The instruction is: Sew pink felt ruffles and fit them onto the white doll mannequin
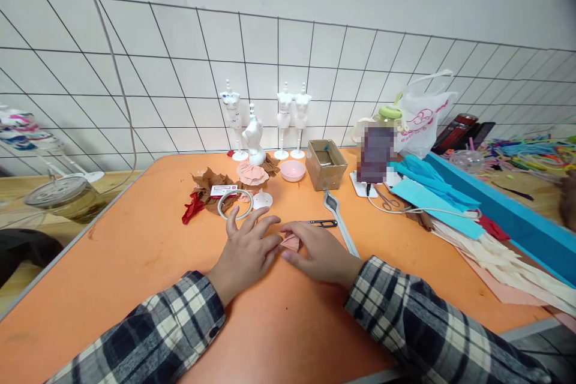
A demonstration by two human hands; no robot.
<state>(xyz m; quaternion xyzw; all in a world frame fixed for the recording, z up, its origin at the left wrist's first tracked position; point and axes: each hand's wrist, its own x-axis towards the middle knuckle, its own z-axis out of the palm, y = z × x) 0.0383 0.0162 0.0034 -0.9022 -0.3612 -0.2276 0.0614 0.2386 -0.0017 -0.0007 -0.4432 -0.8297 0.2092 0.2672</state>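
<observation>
Between the hands, mid-table: pink piece [290,242] lies flat on table [135,252] | left hand [247,252] flat, fingers spread, tips touching its left edge | right hand [317,252] half-curled over its right side, pinching or pressing cannot tell | snips [323,223] just beyond.

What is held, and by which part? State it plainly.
Small pink piece, pressed on the orange table: left hand fingertips on its left edge, right hand fingers over its right edge. Whether either grip pinches it cannot be told.
</observation>
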